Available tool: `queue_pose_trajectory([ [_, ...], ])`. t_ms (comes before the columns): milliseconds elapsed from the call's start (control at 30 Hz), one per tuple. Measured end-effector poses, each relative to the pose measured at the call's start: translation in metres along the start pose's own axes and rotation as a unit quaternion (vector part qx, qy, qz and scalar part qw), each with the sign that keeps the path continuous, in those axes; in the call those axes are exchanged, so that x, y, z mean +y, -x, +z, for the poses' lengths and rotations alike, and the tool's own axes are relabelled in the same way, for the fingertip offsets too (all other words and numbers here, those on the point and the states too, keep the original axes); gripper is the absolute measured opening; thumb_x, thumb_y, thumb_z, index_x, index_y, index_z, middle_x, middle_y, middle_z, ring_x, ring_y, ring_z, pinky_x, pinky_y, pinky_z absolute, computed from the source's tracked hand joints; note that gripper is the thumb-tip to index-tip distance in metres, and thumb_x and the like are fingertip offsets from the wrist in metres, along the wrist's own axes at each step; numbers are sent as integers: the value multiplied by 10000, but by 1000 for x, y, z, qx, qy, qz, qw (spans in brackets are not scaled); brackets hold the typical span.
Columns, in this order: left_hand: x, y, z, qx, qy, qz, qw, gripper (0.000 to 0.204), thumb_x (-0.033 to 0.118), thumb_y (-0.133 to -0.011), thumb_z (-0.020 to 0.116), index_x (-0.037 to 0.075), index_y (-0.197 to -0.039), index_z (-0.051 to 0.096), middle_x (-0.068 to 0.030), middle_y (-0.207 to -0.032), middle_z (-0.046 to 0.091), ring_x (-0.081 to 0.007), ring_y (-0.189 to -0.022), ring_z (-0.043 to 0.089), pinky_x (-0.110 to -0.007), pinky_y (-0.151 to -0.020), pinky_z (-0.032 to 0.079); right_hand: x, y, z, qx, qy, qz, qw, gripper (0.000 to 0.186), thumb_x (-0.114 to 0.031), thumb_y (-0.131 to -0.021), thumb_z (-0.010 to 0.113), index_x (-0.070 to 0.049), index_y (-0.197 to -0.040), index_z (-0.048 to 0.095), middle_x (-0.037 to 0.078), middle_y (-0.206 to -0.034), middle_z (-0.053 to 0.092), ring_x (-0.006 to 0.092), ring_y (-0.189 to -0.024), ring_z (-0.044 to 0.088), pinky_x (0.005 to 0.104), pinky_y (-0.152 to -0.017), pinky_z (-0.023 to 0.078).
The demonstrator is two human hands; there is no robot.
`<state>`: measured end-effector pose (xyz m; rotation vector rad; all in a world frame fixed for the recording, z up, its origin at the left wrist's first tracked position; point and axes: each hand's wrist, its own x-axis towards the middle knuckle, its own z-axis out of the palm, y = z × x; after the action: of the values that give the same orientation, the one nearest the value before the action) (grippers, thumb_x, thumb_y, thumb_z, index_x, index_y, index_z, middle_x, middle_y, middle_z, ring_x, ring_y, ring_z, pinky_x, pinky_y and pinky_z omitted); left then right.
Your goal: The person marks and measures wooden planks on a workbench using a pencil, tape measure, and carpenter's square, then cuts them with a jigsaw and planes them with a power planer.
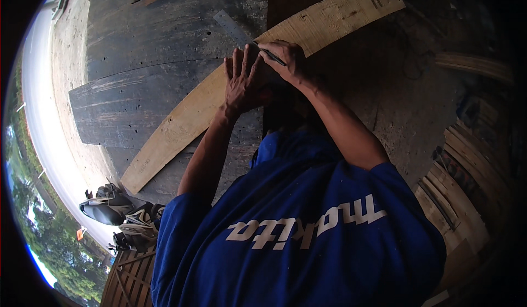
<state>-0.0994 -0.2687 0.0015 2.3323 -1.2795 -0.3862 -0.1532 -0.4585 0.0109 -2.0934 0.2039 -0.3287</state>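
Observation:
A long pale wooden plank (178,125) lies slantwise across a dark work surface (164,27), its far end rising to the upper right. Across its middle sits a flat metal ruler (233,27), one end jutting past the plank's far edge; my hands hide the rest. My left hand (241,83) lies flat on the plank beside the ruler, fingers stretched and apart. To its right, my right hand (286,60) is closed on a thin dark pencil (274,57), close to the ruler and the plank's edge. The pencil's tip is too small to make out.
Dark, scuffed panels make up the surface, with a seam between them. A motorcycle (118,211) stands at the lower left, near a slatted wooden frame (129,279). Stacked timber (455,197) lies at the right. Beyond the left side runs a bright road (41,115).

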Motion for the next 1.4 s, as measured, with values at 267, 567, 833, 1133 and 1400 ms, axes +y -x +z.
queue_pose_trajectory([
  [267, -2, 5, 3, -9, -14, -14, 1000, 1139, 490, -588, 856, 130, -1539, 344, -224, -1646, 160, -485, -1512, 109, -671, -1183, 57, -14, 20, -22, -91, 62, -40, 993, 198, -108, -887, 707, -20, -1064, 712, 138, -977, 720, 300, -917, 698, 378, -804, 556],
  [567, -3, 5, -2, -10, -24, -15, 1000, 1136, 540, -600, 852, 103, -1527, 362, -222, -1649, 146, -478, -1517, 90, -667, -1186, 45, -14, 118, -51, -83, -3, 43, 996, 188, -108, -929, 684, 29, -1051, 645, 167, -895, 699, 274, -832, 716, 340, -701, 582],
  [833, -5, -7, 2, -8, -34, 12, 999, 1206, 625, -597, 838, 108, -1552, 313, -230, -1652, 129, -477, -1520, 71, -653, -1192, 36, 10, 106, 15, 29, -447, 496, 744, 145, -190, -969, 686, -52, -1006, 661, 61, -932, 675, 191, -828, 709, 326, -702, 620],
  [1133, -1, 7, 0, 15, -11, -27, 999, 1273, 677, -667, 790, 68, -1593, 165, -280, -1637, 102, -464, -1516, 92, -593, -1212, 94, 12, 120, -90, 81, -424, 290, 854, 102, -126, -970, 666, -35, -1014, 654, 7, -905, 612, 89, -834, 634, 285, -663, 640],
  [1400, -10, -8, 28, 31, -73, -94, 992, 1214, 427, -630, 874, 108, -1595, 212, -231, -1646, 146, -439, -1522, 115, -547, -1231, 127, 47, 80, -331, 384, -322, 184, 845, 271, -169, -991, 648, 7, -1191, 596, 72, -1041, 643, 162, -889, 678, 335, -713, 623],
])
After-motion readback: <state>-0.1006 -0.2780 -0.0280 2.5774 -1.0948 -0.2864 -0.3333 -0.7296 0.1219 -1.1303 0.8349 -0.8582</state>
